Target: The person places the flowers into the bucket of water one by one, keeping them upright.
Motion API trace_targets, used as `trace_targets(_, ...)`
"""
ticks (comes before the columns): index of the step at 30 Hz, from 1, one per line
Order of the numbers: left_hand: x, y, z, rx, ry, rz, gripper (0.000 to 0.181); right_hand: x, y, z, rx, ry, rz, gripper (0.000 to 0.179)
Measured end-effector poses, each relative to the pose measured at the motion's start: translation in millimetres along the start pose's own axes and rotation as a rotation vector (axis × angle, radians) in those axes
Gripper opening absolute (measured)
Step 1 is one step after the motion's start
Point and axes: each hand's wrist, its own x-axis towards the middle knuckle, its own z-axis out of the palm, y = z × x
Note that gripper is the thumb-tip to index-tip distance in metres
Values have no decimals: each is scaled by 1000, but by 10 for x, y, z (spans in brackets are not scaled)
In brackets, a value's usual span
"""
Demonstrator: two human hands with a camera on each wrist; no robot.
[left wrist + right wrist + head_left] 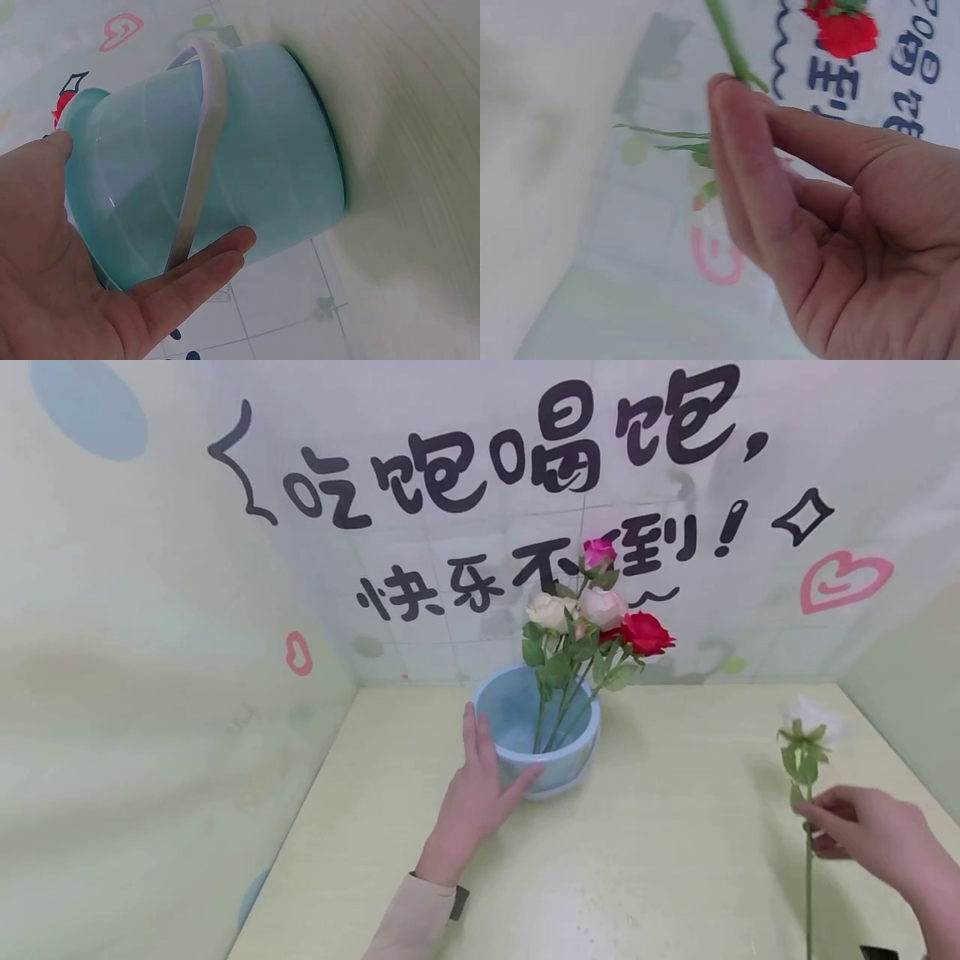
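Observation:
A light blue bucket stands upright near the back of the table. My left hand rests against its near left side, thumb by the front rim and fingers extended along the wall. In the left wrist view the bucket's pale handle hangs down its side, close to the fingertips. Inside lean several roses: magenta, cream, pale pink and red. At the right, my right hand pinches the green stem of a white rose, held upright with its bloom on top.
The pale table runs to a back wall sheet printed with dark lettering and pink hearts. Side sheets border the table at left and right.

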Motion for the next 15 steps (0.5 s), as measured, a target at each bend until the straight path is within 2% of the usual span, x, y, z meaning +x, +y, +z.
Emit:
trace_targets(4,-3,2,6,-15,-19,-10,117,103,-272,-132,72,122,-137,34)
trace_targets(7,-11,4,5,-8,-18,-11,117,188,-472,-192,151,178,-215,33)
trace_targets(10,-14,6,-5,-4,-8,-7,117,274,-701,-262,226,191,-252,34)
trace_targets(15,-13,16,-38,-3,0,-1,117,392,-1105,-334,262,217,-313,32)
